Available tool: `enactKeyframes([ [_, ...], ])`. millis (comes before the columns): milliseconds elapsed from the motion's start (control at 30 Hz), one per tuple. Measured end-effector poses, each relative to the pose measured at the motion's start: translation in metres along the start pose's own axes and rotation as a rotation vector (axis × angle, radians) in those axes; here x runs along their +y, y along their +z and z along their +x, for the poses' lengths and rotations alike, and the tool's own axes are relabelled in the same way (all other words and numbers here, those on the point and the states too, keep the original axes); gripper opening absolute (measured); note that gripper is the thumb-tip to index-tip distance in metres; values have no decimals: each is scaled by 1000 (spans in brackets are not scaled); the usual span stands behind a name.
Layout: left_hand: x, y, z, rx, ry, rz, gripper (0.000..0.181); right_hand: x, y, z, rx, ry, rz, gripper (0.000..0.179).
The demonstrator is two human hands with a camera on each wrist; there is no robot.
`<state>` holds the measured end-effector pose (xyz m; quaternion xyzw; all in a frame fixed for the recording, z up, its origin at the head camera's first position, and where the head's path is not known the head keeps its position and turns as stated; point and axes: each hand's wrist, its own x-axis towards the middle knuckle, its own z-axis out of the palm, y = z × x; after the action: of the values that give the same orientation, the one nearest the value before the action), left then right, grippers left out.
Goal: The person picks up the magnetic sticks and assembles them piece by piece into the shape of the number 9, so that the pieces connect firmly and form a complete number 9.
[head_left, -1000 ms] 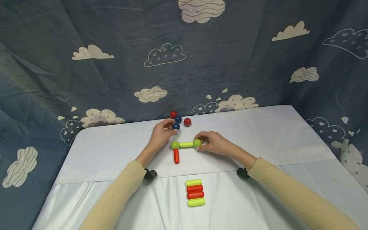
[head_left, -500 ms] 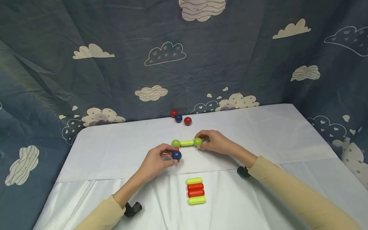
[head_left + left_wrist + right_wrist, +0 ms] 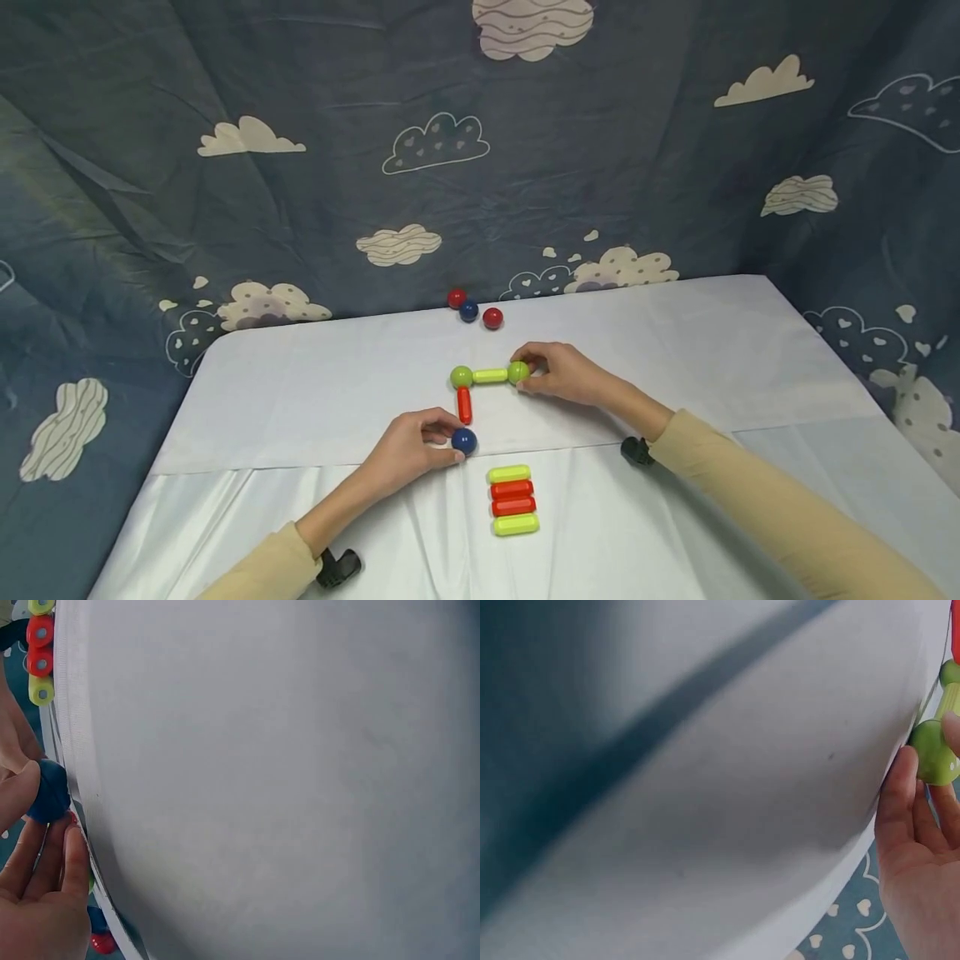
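Observation:
My left hand (image 3: 412,443) pinches a blue ball (image 3: 463,441) between thumb and fingers, just in front of the near end of a red rod (image 3: 464,405). In the left wrist view the same blue ball (image 3: 51,792) shows between the fingertips. That rod's far end meets a green ball (image 3: 461,377), from which a yellow-green rod (image 3: 491,376) runs right to a second green ball (image 3: 518,372). My right hand (image 3: 561,372) holds this second ball by thumb and fingers; the right wrist view shows the ball (image 3: 934,754) in its grip.
Near the front lies a row of yellow-green and red rods (image 3: 513,498), side by side. At the back edge of the white-covered table (image 3: 675,350) sit two red balls (image 3: 492,317) and a blue one (image 3: 468,311). A dark cloud-print cloth (image 3: 600,167) hangs behind.
My left hand has brought the blue ball from the group at the back toward me, to the red rod's near end. The right hand has stayed on the green ball.

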<state>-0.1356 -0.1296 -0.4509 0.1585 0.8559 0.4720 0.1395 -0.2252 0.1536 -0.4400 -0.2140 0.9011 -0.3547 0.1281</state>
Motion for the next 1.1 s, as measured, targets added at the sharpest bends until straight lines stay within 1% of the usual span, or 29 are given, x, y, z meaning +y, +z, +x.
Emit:
enactKeyframes([
  [200,-2,1,0,-5,-9,-20,32,-2,0,0,-11,14,-34,39],
  [367,-3,1,-1,-4,-11,-25,32,-3,-3,-2,-15,1,-65,50],
  [433,-3,1,-2,0,-9,-26,32,-5,-5,-4,7,-13,-88,53],
  [567,-3,1,-2,5,-5,-42,32,-15,-9,-13,107,-32,-97,49],
  [667,-3,2,-1,6,-6,-51,32,-27,-6,-21,146,-52,-38,42],
  [800,-3,2,-1,6,-15,-54,32,-41,9,-25,118,-57,89,32],
  [867,-3,2,-1,5,-13,-57,32,-46,18,-24,98,-50,159,28],
  [933,-2,1,-1,4,-9,-67,32,-50,27,-21,79,-43,207,25],
  [1067,-2,1,-3,2,-1,-90,32,-54,43,-12,56,-40,249,20],
  [1100,1,0,-4,0,-2,-97,32,-55,46,-11,57,-34,254,19],
])
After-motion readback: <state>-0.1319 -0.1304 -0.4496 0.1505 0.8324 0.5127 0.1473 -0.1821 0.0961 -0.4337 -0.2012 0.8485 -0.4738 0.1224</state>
